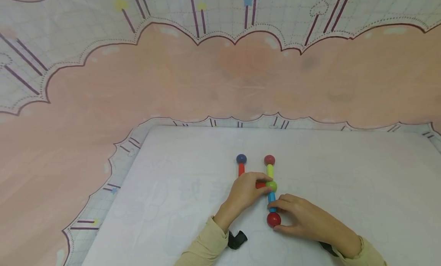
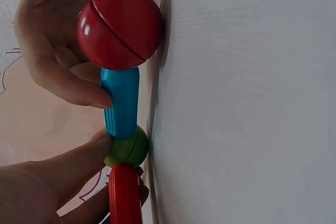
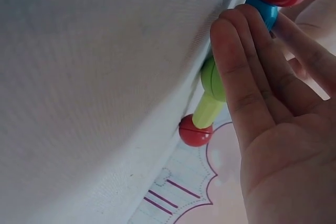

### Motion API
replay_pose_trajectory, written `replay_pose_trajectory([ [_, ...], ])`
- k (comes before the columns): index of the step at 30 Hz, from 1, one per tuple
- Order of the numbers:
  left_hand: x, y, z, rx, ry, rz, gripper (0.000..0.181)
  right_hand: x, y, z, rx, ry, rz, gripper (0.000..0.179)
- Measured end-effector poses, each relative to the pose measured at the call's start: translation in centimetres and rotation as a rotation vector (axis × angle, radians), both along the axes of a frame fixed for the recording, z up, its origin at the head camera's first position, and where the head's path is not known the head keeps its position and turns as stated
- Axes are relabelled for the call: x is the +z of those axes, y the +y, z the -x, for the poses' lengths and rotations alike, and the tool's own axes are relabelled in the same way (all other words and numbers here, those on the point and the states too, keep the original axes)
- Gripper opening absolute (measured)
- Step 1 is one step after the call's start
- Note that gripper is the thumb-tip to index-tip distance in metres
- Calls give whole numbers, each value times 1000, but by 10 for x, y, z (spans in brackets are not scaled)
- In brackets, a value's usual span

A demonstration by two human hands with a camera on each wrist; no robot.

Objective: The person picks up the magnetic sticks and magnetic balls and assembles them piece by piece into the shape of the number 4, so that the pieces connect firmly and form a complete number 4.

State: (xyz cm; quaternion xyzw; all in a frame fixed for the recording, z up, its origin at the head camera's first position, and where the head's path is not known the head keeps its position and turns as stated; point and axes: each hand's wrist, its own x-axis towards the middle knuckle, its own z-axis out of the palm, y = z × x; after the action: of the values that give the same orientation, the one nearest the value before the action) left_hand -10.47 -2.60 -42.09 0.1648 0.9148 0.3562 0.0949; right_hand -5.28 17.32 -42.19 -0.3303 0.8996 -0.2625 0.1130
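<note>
Several coloured balls and rods, apparently a ball-and-stick building toy, lie joined on the white tabletop. My left hand (image 1: pixel 241 193) pinches the green ball (image 1: pixel 272 186) between thumb and fingers. My right hand (image 1: pixel 300 215) holds the near end: its thumb presses the large red ball (image 1: pixel 273 219), and a fingertip touches the blue rod (image 2: pixel 122 100), which joins that ball to the green one. Beyond the green ball, a yellow-green rod (image 1: pixel 270 171) leads to another red ball (image 3: pixel 196 130). A sideways red rod (image 1: pixel 260 185) meets the green ball; its left part is hidden under my left hand.
Left of the yellow-green rod, an upright red rod (image 1: pixel 241 169) carries a dark blue ball (image 1: pixel 241 159). A black strap piece (image 1: pixel 237 240) shows beside my left sleeve. The white tabletop (image 1: pixel 361 174) ends at the back against a pink patterned cloth (image 1: pixel 213 78).
</note>
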Motion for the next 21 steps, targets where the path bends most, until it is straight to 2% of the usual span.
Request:
replay_pose_trajectory([
  [3,0,0,-1,-9,2,-1,29,0,1,-1,-2,-18,-4,45],
  [11,2,-3,-5,-13,-1,-10,30,2,1,-3,11,15,12,43],
  [21,9,-12,-3,-19,35,-51,28,7,4,-1,4,39,12,42],
])
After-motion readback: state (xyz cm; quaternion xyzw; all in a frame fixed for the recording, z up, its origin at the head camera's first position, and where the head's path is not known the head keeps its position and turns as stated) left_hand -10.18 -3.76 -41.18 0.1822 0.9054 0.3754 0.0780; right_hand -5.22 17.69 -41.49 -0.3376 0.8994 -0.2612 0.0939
